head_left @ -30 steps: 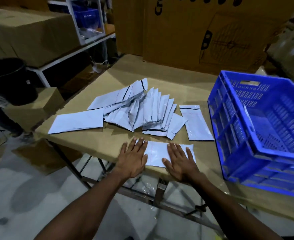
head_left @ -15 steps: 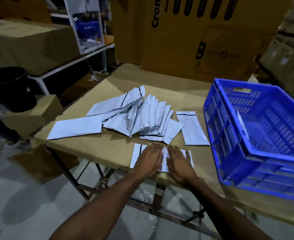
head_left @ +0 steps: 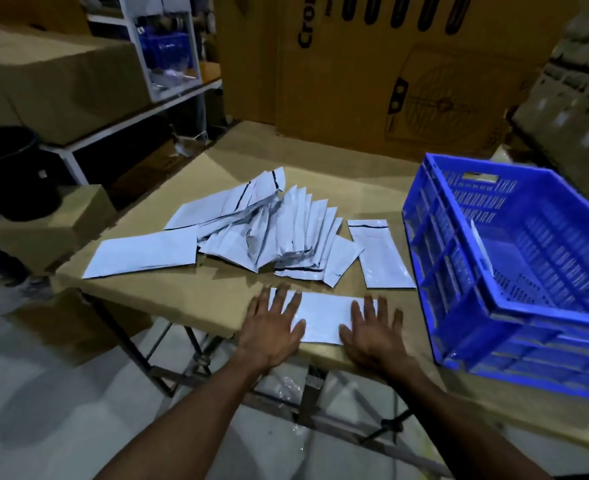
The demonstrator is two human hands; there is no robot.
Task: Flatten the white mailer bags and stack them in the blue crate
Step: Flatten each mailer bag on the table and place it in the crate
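The desk [head_left: 189, 292] holds a blue crate [head_left: 514, 282] at the desk's right edge. A pile of white mailer bags [head_left: 272, 233] lies mid-desk. One mailer bag [head_left: 324, 318] lies at the desk's near edge. The left hand [head_left: 272, 327] and right hand [head_left: 372, 336] press its ends, fingers straight and spread, gripping nothing.

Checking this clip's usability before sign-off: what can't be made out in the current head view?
- Blue crate: right side cut off by the frame edge; its near wall hides part of the floor, so the count of stacked bags is unclear.
- Mailer pile: overlapping bags prevent a count.
- Pressed mailer: ends covered by left hand and right hand.
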